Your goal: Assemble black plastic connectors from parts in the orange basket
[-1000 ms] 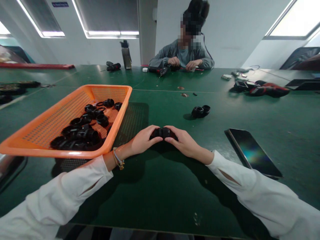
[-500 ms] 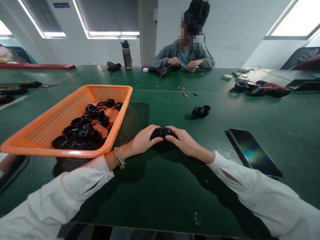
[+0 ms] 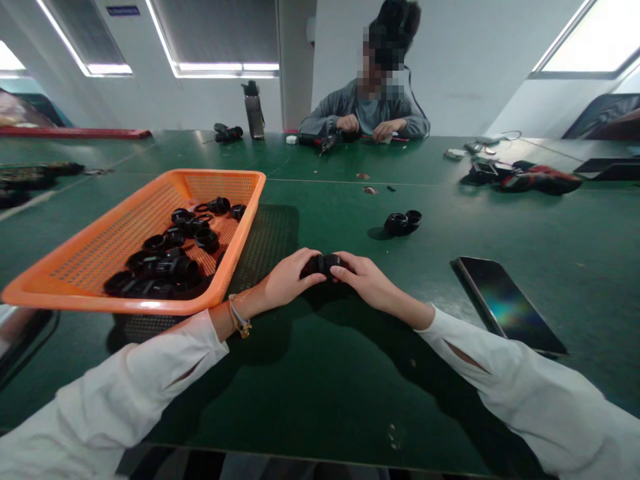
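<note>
Black part (image 3: 329, 264) sits between both hands, to the right of the orange basket (image 3: 150, 305) and level with the nearer half of its side; whether it rests on the green table (image 3: 330, 387) cannot be told. The left hand (image 3: 293, 275) grips the end toward the basket, and the right hand (image 3: 367, 281) is closed around the end away from it. Both thumbs press on the near side and the fingers hide much of the rest, so one piece or two joined is unclear.

The step in hand looks like two-handed work on this part, perhaps turning or pressing its ends. As a judgement, the next move calls for a firm, even hold, with both ends kept in line.

More black pieces (image 3: 175, 267) lie heaped inside the basket. Two others (image 3: 400, 223) sit close together to its right, past the hands, and a phone (image 3: 507, 303) lies farther right of it. Beyond the basket stands a bottle (image 3: 255, 117); a co-worker (image 3: 370, 110) sits beyond and to its right.

High on the wall behind the basket, a dark sign (image 3: 123, 11) bears lettering too small to read; no brand or label is legible on the phone, bottle or basket
</note>
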Available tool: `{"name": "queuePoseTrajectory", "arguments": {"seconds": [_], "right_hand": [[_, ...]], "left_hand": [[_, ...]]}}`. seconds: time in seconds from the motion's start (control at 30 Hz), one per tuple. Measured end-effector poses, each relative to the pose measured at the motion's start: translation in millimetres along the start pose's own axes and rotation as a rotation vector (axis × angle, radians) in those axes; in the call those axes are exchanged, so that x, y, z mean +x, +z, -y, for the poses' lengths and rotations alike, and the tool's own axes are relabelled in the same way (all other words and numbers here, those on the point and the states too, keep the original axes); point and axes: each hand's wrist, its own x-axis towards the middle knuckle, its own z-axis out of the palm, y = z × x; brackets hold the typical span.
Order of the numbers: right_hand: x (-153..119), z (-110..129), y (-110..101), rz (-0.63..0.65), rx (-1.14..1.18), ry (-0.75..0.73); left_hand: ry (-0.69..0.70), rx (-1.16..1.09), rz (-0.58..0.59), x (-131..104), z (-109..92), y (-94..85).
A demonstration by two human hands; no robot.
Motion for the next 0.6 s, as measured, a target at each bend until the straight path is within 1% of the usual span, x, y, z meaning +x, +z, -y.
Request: {"name": "queuePoseTrajectory", "arguments": {"seconds": [0.17,0.33,0.5,0.6], "right_hand": [[-1.5,-3.3,0.5,0.013,-0.005,-0.045],[-3.0,-9.3,4.1,-0.071,-0.094,-0.157],[-4.8,-9.3,4.5,-0.111,-0.150,-0.175],[-5.7,-10.0,4.4,-0.130,-0.201,-0.218]], "left_hand": [[-0.023,-0.077,-0.018,0.2,-1.0,-3.0],[-0.043,-0.138,-0.014,0.5,-1.6,-5.6],[-0.063,-0.174,0.005,0.3,0.2,-4.7],[-0.044,-0.192,0.023,-0.1,2.2,-4.1]]}}
